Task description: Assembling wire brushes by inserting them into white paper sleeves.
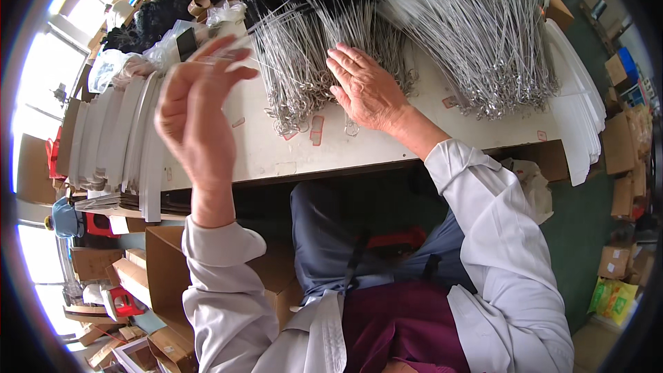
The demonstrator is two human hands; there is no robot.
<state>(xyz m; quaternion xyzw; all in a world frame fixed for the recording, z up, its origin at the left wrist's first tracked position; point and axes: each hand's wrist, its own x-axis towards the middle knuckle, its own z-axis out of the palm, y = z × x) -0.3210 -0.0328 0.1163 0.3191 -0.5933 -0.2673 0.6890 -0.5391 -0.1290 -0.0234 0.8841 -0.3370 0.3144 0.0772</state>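
Raised at the left above the table (pixel 269 164), my left hand (pixel 199 114) is smeared by motion. Its fingers are closed on a few thin wire brushes, whose metal stems slant up to the right toward a pile. My right hand (pixel 371 93) lies with fingers stretched out against the looped ends of the black-bristled wire brushes (pixel 345 10), gripping nothing. Those brushes lie in bundles, bristles at the far side and wire loops toward me. To their right is a large heap of white-bristled wire brushes (pixel 469 27), also with loops facing me.
Stacked white card strips (pixel 124 138) stand at the table's left end, and more white sheets (pixel 577 97) hang over its right end. Behind on the left are plastic bags (pixel 148 55) and a dark bristly heap (pixel 162 10). An open cardboard box (pixel 166 269) stands below left.
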